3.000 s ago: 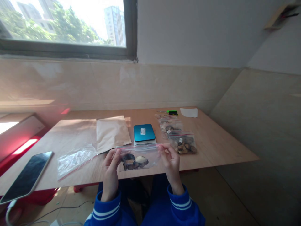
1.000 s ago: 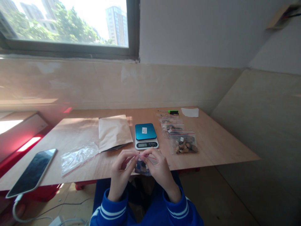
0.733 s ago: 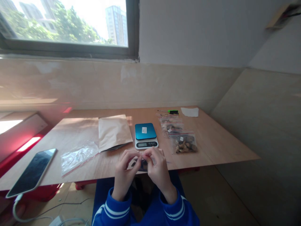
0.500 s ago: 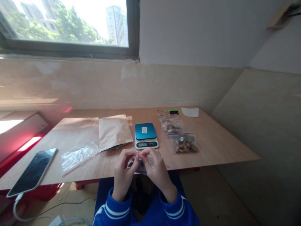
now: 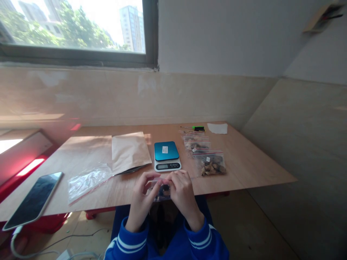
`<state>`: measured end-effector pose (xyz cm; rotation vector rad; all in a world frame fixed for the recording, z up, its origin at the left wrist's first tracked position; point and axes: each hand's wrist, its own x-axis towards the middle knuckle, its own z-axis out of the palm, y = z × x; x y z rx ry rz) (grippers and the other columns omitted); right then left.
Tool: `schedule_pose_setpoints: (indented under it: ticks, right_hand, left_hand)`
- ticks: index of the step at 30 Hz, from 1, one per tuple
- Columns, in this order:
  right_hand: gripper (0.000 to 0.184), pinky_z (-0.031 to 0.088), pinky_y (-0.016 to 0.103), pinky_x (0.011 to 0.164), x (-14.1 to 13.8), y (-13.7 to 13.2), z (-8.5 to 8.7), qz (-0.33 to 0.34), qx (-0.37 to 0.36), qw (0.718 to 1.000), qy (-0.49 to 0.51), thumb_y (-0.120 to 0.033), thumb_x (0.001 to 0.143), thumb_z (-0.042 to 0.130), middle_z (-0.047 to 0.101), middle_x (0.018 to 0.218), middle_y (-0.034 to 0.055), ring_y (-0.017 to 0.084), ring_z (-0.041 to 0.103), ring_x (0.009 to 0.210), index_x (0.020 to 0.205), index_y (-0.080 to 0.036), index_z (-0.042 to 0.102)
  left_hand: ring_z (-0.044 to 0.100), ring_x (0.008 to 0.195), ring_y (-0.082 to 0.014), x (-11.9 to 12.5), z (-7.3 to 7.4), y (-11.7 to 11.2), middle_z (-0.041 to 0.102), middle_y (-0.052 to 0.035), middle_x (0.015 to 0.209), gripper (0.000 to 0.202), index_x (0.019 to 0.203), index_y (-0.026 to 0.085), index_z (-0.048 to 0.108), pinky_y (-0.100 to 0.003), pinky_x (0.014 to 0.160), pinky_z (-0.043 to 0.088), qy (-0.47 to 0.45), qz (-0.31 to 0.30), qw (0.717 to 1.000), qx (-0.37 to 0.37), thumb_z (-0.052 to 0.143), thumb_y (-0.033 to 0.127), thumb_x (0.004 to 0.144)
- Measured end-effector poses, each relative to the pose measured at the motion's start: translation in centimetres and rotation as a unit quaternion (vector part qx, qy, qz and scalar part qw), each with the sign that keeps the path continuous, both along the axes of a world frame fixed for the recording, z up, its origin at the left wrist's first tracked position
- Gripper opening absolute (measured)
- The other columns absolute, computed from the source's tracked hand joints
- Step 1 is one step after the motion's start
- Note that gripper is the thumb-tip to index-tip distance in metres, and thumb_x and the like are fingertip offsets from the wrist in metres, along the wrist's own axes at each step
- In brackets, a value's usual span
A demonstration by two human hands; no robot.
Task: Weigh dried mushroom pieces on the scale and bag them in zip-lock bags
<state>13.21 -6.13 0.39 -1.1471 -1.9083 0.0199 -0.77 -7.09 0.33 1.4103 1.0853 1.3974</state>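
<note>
A clear zip bag (image 5: 162, 195) with dark pieces inside is between my hands at the table's front edge. My left hand (image 5: 145, 195) pinches the bag's top edge with thumb and forefinger. Right beside those fingertips, my right hand (image 5: 181, 187) is closed on the same edge, its fingers curled. Much of the bag is hidden behind the fingers. Just beyond my hands sits a kitchen scale (image 5: 167, 151) with a blue top and a small display; its platform carries a white label.
A brown paper pouch (image 5: 131, 151) and a flat clear zip bag (image 5: 89, 182) lie left of the scale. A phone (image 5: 34, 200) with a cable is at far left. Filled zip bags (image 5: 213, 166) line the right, with a green-black screwdriver (image 5: 198, 128) and white paper (image 5: 217, 128) behind.
My right hand has shifted slightly right along the bag's top edge, its fingers more curled over. The left hand keeps its pinch. The whole view has moved a little.
</note>
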Motion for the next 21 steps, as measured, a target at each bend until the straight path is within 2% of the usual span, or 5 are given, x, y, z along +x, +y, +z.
schedule_pose_setpoints:
  ticks: [3, 8, 12, 16, 21]
  right_hand:
    - [0.031, 0.040, 0.033, 0.074, 0.0, 0.2, -0.1, 0.012, -0.001, 1.000, 0.002, -0.026, 0.098, 0.039, 0.059, 0.065, 0.0011, 0.017, 0.054, 0.066, 0.072, -0.019, 0.055]
    - [0.022, 0.041, 0.031, 0.074, 1.0, 0.9, -0.6, 0.063, -0.031, 0.997, 0.021, -0.034, 0.093, 0.050, 0.067, 0.074, 0.0005, 0.016, 0.059, 0.072, 0.082, -0.020, 0.063]
    - [0.027, 0.041, 0.031, 0.075, 1.3, 1.2, -1.1, 0.053, -0.012, 0.998, 0.029, -0.024, 0.095, 0.049, 0.066, 0.066, 0.0001, 0.016, 0.059, 0.067, 0.072, -0.020, 0.062]
    - [0.027, 0.040, 0.032, 0.078, 1.0, 1.3, -1.5, 0.047, 0.009, 0.998, 0.040, -0.016, 0.094, 0.049, 0.066, 0.064, -0.0018, 0.014, 0.060, 0.062, 0.070, -0.019, 0.062]
    - [0.018, 0.040, 0.031, 0.075, 1.2, 1.8, -2.1, 0.059, -0.012, 0.998, 0.030, -0.030, 0.090, 0.057, 0.071, 0.074, 0.0003, 0.016, 0.064, 0.071, 0.080, -0.019, 0.067]
  left_hand:
    - [0.064, 0.082, -0.0158, -0.2, -0.3, 0.0, 0.065, -0.0022, 0.084, 0.009, 0.086, 0.019, 0.062, -0.026, 0.075, 0.051, 0.027, 0.013, 0.999, 0.021, 0.060, 0.028, 0.085]
    - [0.061, 0.083, -0.0145, -1.1, -1.0, 0.4, 0.062, -0.0007, 0.084, 0.004, 0.085, 0.021, 0.064, -0.025, 0.074, 0.049, 0.067, 0.054, 0.993, 0.079, 0.061, 0.023, 0.085]
    - [0.060, 0.083, -0.0151, -1.4, -1.6, 0.7, 0.062, -0.0005, 0.083, 0.005, 0.085, 0.022, 0.065, -0.026, 0.074, 0.049, 0.075, 0.053, 0.992, 0.093, 0.060, 0.022, 0.085]
    - [0.060, 0.083, -0.0156, -1.3, -1.7, 0.8, 0.062, -0.0006, 0.083, 0.005, 0.085, 0.022, 0.064, -0.027, 0.075, 0.049, 0.075, 0.063, 0.991, 0.090, 0.059, 0.023, 0.085]
    - [0.060, 0.081, -0.0150, -1.5, -2.2, 1.2, 0.062, -0.0002, 0.082, 0.005, 0.085, 0.021, 0.064, -0.025, 0.074, 0.048, 0.084, 0.120, 0.985, 0.091, 0.061, 0.025, 0.084]
